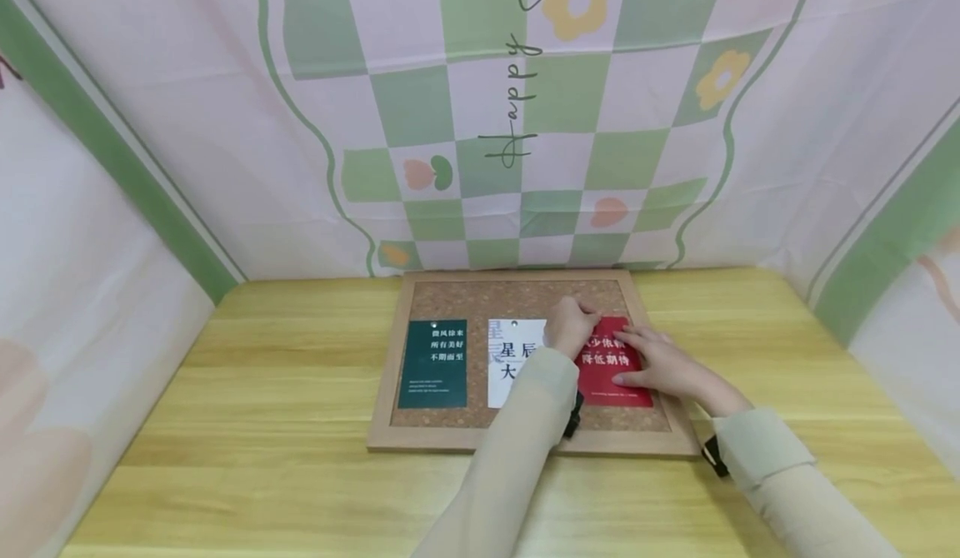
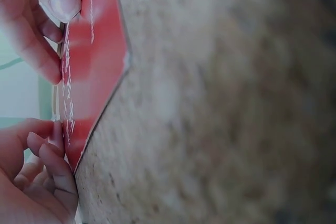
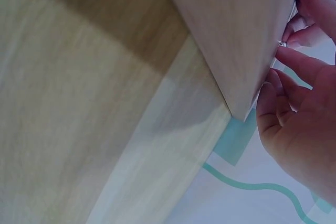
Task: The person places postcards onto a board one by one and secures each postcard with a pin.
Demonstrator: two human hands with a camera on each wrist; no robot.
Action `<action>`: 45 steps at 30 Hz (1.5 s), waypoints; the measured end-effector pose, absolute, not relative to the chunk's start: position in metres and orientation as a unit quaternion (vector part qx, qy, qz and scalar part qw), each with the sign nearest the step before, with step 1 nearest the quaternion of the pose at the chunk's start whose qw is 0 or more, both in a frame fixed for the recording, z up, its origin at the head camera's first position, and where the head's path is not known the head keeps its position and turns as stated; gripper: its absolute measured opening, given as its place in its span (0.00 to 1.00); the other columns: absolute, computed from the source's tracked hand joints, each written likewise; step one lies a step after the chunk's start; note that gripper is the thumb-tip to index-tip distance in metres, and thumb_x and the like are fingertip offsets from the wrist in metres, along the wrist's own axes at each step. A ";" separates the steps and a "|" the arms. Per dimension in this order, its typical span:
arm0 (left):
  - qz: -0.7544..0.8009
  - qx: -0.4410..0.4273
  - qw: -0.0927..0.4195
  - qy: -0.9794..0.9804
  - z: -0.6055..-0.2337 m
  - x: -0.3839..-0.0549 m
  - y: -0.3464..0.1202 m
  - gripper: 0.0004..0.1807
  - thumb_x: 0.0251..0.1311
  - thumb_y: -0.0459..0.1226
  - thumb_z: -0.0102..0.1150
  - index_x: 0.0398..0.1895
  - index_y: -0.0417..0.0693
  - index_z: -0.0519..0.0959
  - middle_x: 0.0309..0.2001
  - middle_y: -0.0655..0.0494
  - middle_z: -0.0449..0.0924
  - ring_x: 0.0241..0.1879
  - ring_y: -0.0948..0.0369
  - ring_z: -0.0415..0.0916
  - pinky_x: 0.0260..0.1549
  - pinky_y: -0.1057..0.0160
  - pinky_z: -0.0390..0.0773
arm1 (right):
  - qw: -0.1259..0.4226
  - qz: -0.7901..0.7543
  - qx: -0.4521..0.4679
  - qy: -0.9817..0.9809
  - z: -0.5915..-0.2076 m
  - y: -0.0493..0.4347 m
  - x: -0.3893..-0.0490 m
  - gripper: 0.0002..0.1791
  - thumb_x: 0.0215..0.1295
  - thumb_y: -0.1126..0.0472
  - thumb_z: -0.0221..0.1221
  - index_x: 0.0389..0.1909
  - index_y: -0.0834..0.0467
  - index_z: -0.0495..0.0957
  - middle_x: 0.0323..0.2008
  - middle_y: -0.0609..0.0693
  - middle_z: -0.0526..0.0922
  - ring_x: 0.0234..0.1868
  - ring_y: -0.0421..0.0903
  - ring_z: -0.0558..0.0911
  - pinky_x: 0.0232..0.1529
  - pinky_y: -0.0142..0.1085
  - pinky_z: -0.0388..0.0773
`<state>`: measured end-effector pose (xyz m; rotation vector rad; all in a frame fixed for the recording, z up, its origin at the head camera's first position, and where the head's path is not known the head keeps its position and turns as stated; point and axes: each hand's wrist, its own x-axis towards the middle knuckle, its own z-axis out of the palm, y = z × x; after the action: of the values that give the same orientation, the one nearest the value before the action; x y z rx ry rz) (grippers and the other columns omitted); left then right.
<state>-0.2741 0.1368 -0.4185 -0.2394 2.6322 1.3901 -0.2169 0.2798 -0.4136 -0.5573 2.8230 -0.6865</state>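
A red card (image 1: 617, 387) with white lettering lies on the right part of a wood-framed cork board (image 1: 525, 298). At the card's top edge my left hand (image 1: 572, 325) has its fingers drawn together, pinching a small shiny push pin (image 3: 283, 43), largely hidden by the fingers. My right hand (image 1: 663, 364) reaches over the frame from the right, its fingers spread on the card's right side. The left wrist view shows the right thumb (image 2: 64, 2) pressing the red card (image 2: 100, 61).
A green card (image 1: 435, 379) and a white card (image 1: 504, 387), each with a pin head near its top, are on the board to the left. The board lies on a wood-grain table (image 1: 285, 425). A patterned curtain (image 1: 487, 100) hangs behind.
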 end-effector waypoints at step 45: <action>0.447 -0.069 0.085 0.888 -0.422 -0.277 0.132 0.08 0.61 0.45 0.60 0.37 0.55 0.86 0.37 0.58 0.86 0.34 0.61 0.80 0.34 0.64 0.76 | 0.089 -0.229 -0.183 0.952 -0.415 0.279 -0.216 0.43 0.56 0.50 0.66 0.64 0.73 0.63 0.65 0.76 0.60 0.63 0.74 0.59 0.60 0.67 0.62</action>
<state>-0.2768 0.1316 -0.4222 -0.2063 2.6470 1.3320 -0.2155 0.2786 -0.4154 -0.5451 2.8318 -0.6824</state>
